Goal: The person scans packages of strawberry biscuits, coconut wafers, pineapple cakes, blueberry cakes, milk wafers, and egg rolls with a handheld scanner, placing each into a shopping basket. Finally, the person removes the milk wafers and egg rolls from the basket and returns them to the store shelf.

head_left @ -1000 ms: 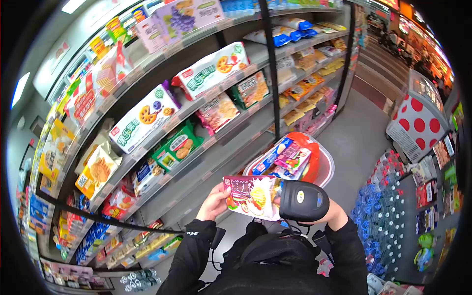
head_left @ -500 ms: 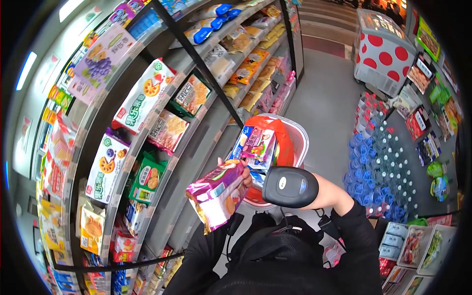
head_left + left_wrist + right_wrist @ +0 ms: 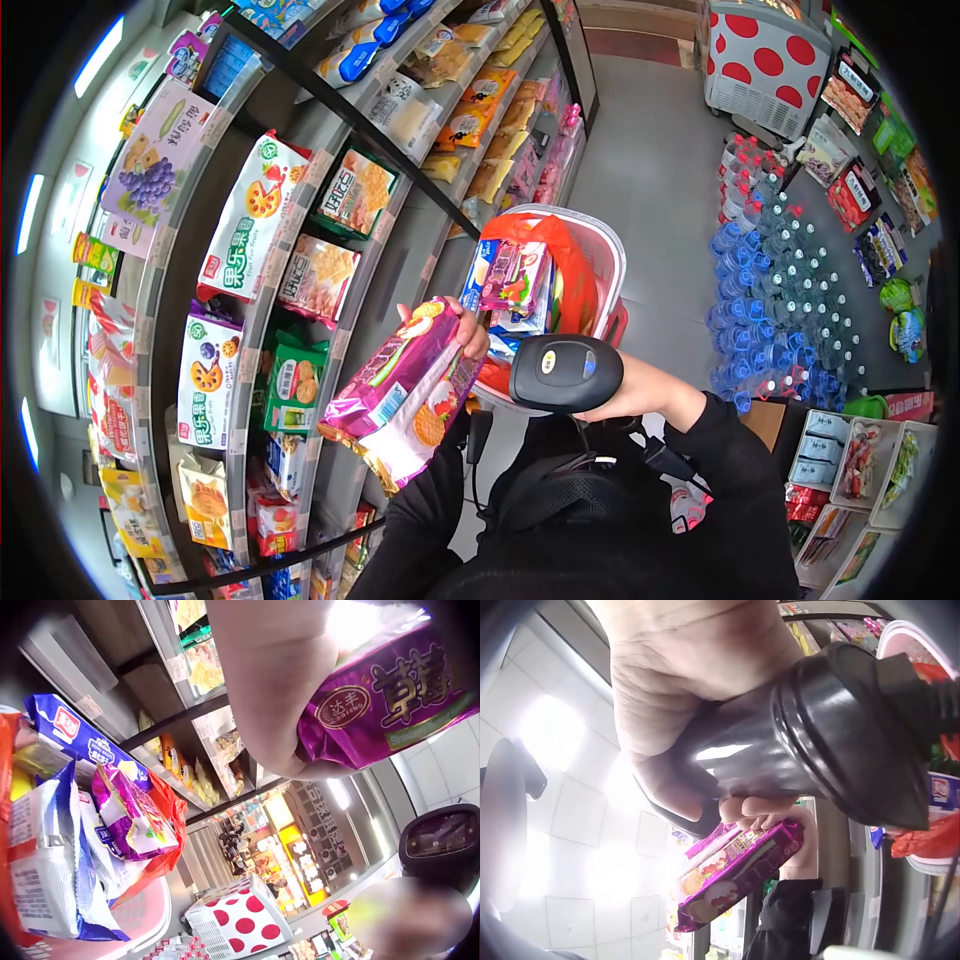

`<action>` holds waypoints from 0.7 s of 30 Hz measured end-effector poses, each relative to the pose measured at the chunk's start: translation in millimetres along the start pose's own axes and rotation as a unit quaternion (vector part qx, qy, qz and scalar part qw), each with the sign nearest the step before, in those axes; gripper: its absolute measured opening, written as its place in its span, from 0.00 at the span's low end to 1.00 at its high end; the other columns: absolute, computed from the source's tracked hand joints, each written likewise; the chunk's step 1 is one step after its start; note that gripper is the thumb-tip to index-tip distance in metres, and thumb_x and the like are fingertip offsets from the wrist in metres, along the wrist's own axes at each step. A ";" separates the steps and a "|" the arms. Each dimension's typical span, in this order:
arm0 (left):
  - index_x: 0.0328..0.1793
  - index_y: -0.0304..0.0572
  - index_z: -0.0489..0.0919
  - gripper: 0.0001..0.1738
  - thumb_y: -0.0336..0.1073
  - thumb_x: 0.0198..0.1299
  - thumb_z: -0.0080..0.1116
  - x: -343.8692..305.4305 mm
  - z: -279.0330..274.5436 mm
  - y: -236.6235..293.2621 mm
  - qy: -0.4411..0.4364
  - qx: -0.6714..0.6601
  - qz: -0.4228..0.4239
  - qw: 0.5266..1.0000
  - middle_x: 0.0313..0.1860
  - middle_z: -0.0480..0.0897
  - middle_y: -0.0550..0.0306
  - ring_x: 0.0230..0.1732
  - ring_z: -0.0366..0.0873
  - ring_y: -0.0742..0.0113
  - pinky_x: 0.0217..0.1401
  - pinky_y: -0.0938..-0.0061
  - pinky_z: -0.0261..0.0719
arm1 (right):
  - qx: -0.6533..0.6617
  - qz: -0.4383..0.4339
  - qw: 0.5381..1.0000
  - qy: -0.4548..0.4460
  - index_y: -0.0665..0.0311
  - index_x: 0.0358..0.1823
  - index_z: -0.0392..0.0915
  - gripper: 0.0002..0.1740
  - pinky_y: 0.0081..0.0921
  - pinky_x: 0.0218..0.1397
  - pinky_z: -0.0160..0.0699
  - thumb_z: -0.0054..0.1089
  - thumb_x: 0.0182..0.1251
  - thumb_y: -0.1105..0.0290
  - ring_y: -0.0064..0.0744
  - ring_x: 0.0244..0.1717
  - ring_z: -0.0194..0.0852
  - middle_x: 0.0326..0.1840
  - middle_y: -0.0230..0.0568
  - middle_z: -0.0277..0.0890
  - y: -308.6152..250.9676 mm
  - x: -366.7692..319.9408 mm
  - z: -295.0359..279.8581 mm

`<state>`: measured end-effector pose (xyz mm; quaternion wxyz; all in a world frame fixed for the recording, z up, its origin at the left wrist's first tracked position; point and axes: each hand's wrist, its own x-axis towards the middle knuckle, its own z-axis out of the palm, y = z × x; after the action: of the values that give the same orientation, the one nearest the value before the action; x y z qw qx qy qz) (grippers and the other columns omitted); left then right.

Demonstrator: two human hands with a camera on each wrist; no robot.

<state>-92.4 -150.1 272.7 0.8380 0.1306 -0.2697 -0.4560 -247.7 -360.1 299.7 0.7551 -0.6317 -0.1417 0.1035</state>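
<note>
My left hand (image 3: 470, 335) grips one end of a purple biscuit packet (image 3: 400, 390), tilted with its other end toward the lower left. Strawberries and biscuits are printed on it, and a barcode label shows on one side. In the left wrist view, the thumb side of the hand covers part of the packet (image 3: 360, 724). A black handheld barcode scanner (image 3: 567, 373) is in my right hand (image 3: 645, 392), its head just right of the packet. The right wrist view shows fingers wrapped round the scanner's handle (image 3: 750, 742), with the packet (image 3: 739, 877) beyond.
A pink-white basket (image 3: 618, 262) with a red bag (image 3: 575, 265) and several snack packets (image 3: 515, 275) stands beyond my hands. Stocked shelves (image 3: 235, 400) run along the left. Bottled water (image 3: 765, 290) and a red-dotted freezer (image 3: 765, 65) stand on the right.
My left hand has carried the packet left, away from the scanner, and turned it from front-up to show its side. The scanner has shifted left in view; the head view has swung right.
</note>
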 end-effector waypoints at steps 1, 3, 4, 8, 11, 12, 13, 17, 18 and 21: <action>0.49 0.36 0.64 0.37 0.65 0.56 0.28 -0.5 0.6 0.6 -0.012 0.003 -0.012 1.000 0.27 0.69 0.52 0.27 0.66 0.65 0.32 0.73 0.60 | 0.001 -0.001 1.000 -0.004 0.68 0.49 0.64 0.29 0.24 0.51 0.64 0.63 0.42 0.73 0.24 0.44 0.65 0.43 0.37 0.70 0.8 1.7 0.4; 0.50 0.36 0.64 0.38 0.66 0.56 0.27 -7.2 3.2 0.1 0.010 0.008 -0.013 1.000 0.27 0.70 0.51 0.27 0.67 0.64 0.32 0.72 0.61 | 0.025 0.026 0.999 -0.017 0.68 0.50 0.64 0.30 0.24 0.51 0.63 0.64 0.41 0.74 0.25 0.45 0.65 0.44 0.38 0.70 2.9 5.9 2.2; 0.50 0.35 0.64 0.37 0.66 0.56 0.27 -12.0 3.2 0.7 0.026 0.010 -0.016 0.999 0.27 0.69 0.51 0.27 0.67 0.63 0.32 0.71 0.61 | 0.029 0.027 0.999 -0.027 0.68 0.50 0.64 0.30 0.24 0.51 0.63 0.64 0.41 0.74 0.25 0.45 0.65 0.44 0.38 0.70 1.8 8.4 4.2; 0.48 0.33 0.64 0.37 0.65 0.57 0.28 -20.0 15.5 1.7 0.091 0.022 -0.017 0.995 0.27 0.69 0.49 0.28 0.67 0.61 0.27 0.74 0.65 | 0.018 -0.013 0.999 -0.045 0.67 0.51 0.63 0.31 0.24 0.52 0.63 0.64 0.41 0.73 0.25 0.45 0.65 0.44 0.38 0.70 -7.9 18.3 12.6; 0.47 0.33 0.66 0.37 0.65 0.56 0.30 -26.4 22.7 -3.2 0.140 0.019 -0.016 0.990 0.25 0.70 0.51 0.25 0.67 0.62 0.25 0.74 0.65 | 0.020 -0.023 0.997 -0.068 0.67 0.51 0.63 0.31 0.24 0.51 0.63 0.65 0.41 0.73 0.26 0.45 0.66 0.44 0.37 0.70 -15.9 21.4 18.9; 0.47 0.33 0.66 0.37 0.65 0.56 0.30 -19.3 17.8 5.2 0.147 0.019 -0.016 0.989 0.25 0.70 0.51 0.25 0.67 0.62 0.25 0.74 0.65 | 0.016 -0.021 0.996 -0.087 0.67 0.50 0.64 0.31 0.24 0.51 0.64 0.65 0.41 0.73 0.26 0.44 0.66 0.44 0.37 0.70 -19.4 22.1 20.4; 0.47 0.34 0.66 0.37 0.65 0.56 0.30 2.5 7.2 3.4 0.154 0.021 -0.015 0.988 0.25 0.70 0.51 0.25 0.67 0.62 0.25 0.74 0.65 | 0.012 -0.020 0.994 -0.108 0.67 0.50 0.64 0.31 0.24 0.50 0.64 0.65 0.41 0.72 0.26 0.44 0.66 0.43 0.37 0.71 -21.4 23.4 21.5; 0.46 0.34 0.66 0.37 0.65 0.55 0.31 -23.3 14.9 -5.1 0.182 0.026 -0.014 0.983 0.25 0.70 0.51 0.26 0.68 0.63 0.26 0.74 0.66 | 0.039 -0.027 0.993 -0.108 0.67 0.50 0.64 0.31 0.24 0.50 0.64 0.65 0.41 0.74 0.26 0.43 0.67 0.42 0.37 0.71 -18.9 24.5 26.5; 0.46 0.34 0.67 0.37 0.65 0.55 0.31 -21.7 13.2 -6.3 0.188 0.028 -0.014 0.982 0.25 0.70 0.51 0.26 0.68 0.63 0.26 0.74 0.66 | 0.037 -0.028 0.993 -0.110 0.67 0.50 0.64 0.31 0.24 0.50 0.64 0.65 0.41 0.74 0.26 0.43 0.67 0.42 0.37 0.71 -18.6 24.9 26.8; 0.46 0.35 0.67 0.37 0.65 0.55 0.32 -26.3 12.7 -8.9 0.207 0.032 -0.017 0.978 0.25 0.70 0.52 0.26 0.68 0.63 0.26 0.73 0.67 | 0.040 -0.023 0.992 -0.114 0.67 0.50 0.64 0.31 0.24 0.50 0.64 0.65 0.40 0.75 0.26 0.43 0.67 0.43 0.37 0.71 -16.6 25.2 28.4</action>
<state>-117.3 -132.7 270.2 0.8632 0.2531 -0.1029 -0.4246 -234.2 -328.3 322.8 0.7608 -0.5818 -0.2372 0.1626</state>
